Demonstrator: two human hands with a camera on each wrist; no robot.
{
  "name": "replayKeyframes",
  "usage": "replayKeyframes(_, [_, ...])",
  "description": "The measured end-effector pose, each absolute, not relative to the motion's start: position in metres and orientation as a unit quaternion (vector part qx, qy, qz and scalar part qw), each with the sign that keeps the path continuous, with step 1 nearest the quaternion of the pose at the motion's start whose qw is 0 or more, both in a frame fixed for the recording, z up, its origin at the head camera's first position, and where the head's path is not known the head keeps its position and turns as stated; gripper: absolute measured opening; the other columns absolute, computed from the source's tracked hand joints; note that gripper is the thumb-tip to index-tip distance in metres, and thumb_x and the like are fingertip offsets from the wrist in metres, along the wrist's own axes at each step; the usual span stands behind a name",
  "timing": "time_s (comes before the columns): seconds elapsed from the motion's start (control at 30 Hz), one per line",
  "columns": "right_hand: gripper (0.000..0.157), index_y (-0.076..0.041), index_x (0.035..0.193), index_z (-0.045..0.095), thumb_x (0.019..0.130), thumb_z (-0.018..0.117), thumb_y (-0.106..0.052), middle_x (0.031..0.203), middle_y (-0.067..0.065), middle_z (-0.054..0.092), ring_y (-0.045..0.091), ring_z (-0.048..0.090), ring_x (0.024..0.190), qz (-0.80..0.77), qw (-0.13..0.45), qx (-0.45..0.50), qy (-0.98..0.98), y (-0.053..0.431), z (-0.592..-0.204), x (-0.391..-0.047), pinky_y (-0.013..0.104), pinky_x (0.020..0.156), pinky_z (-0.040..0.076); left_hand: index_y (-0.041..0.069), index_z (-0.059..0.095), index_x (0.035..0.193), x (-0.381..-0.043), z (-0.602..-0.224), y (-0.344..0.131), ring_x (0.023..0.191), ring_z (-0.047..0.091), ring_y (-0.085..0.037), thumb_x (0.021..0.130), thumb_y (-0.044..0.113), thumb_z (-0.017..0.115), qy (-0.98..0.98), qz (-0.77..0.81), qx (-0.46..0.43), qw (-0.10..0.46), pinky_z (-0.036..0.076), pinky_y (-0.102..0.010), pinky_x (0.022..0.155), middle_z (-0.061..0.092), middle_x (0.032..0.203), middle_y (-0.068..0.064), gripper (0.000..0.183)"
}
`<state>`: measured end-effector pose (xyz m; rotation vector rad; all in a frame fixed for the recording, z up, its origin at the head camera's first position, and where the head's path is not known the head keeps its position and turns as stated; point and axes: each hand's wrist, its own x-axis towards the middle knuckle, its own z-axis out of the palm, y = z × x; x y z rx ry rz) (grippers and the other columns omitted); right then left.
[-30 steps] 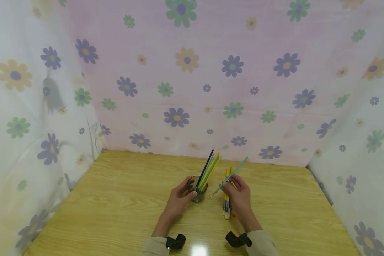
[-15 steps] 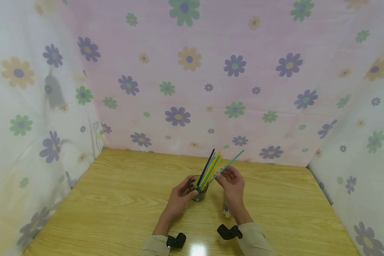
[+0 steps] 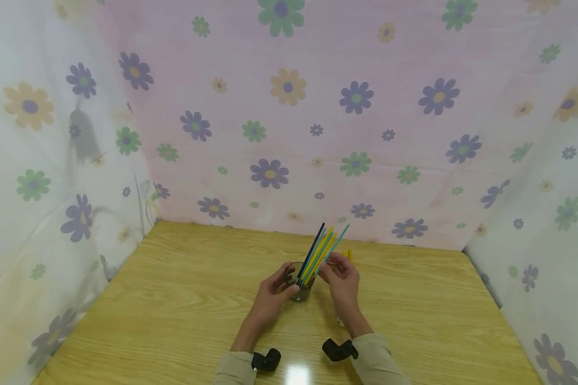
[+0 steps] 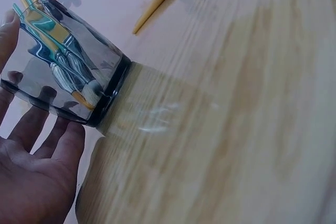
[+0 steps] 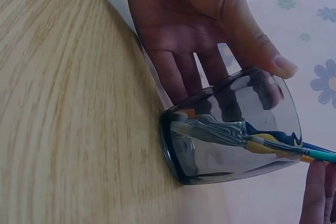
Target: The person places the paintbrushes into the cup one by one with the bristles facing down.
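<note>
My left hand [image 3: 271, 299] grips a smoky clear glass [image 5: 236, 163] standing on the wooden table, thumb near the rim and fingers round the far side. Several paintbrushes [image 3: 313, 256] with dark blue, teal and yellow handles lean rightward in it, bristles down. At the right of the rim, my right hand [image 3: 344, 286] pinches a teal paintbrush [image 3: 340, 238] by its handle. That brush's bristle end is inside the glass in the right wrist view, where its teal handle [image 5: 321, 155] crosses the rim.
Yellow-handled paintbrushes [image 3: 350, 255] lie on the table [image 3: 183, 299] just right of the glass, mostly hidden behind my right hand. One yellow handle [image 4: 152, 6] shows in the left wrist view. A flower-patterned cloth [image 3: 231, 107] encloses the table's back and sides.
My right hand has moved left to the glass, bringing the teal paintbrush's bristle end inside the rim and its handle more upright. The left hand keeps its hold on the glass.
</note>
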<state>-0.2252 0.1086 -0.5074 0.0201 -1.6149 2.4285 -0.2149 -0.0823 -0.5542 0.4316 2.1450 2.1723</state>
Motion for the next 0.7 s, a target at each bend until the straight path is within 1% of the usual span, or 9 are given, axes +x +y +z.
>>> replayKeyframes(0.23, [0.029, 0.014, 0.122, 0.056, 0.094, 0.064, 0.012, 0.099, 0.006, 0.066, 0.014, 0.069, 0.086, 0.825, 0.107, -0.003, -0.555, 0.105, -0.51, -0.223, 0.032, 0.081, 0.064, 0.004, 0.037, 0.157, -0.215, -0.553, -0.081, 0.143, 0.045, -0.038, 0.098, 0.009, 0.068, 0.69, 0.711, 0.134, 0.026, 0.035, -0.055, 0.12, 0.045, 0.155, -0.02, 0.067])
replayKeyframes(0.43, [0.03, 0.013, 0.122, 0.057, 0.094, 0.067, 0.006, 0.104, 0.01, 0.064, 0.015, 0.069, 0.088, 0.814, 0.107, -0.005, -0.571, 0.106, -0.515, -0.22, 0.034, 0.083, 0.064, 0.004, 0.036, 0.157, -0.215, -0.552, -0.08, 0.143, 0.044, -0.039, 0.098, 0.008, 0.068, 0.69, 0.711, 0.133, 0.027, 0.034, -0.056, 0.12, 0.045, 0.155, -0.021, 0.067])
replayKeyframes(0.7, [0.033, 0.015, 0.122, 0.057, 0.092, 0.069, 0.007, 0.103, 0.008, 0.066, 0.011, 0.069, 0.085, 0.805, 0.105, -0.021, -0.583, 0.111, -0.524, -0.216, 0.028, 0.078, 0.063, 0.002, 0.036, 0.157, -0.215, -0.551, -0.08, 0.142, 0.044, -0.041, 0.098, 0.007, 0.068, 0.688, 0.713, 0.136, 0.024, 0.033, -0.057, 0.12, 0.045, 0.155, -0.023, 0.067])
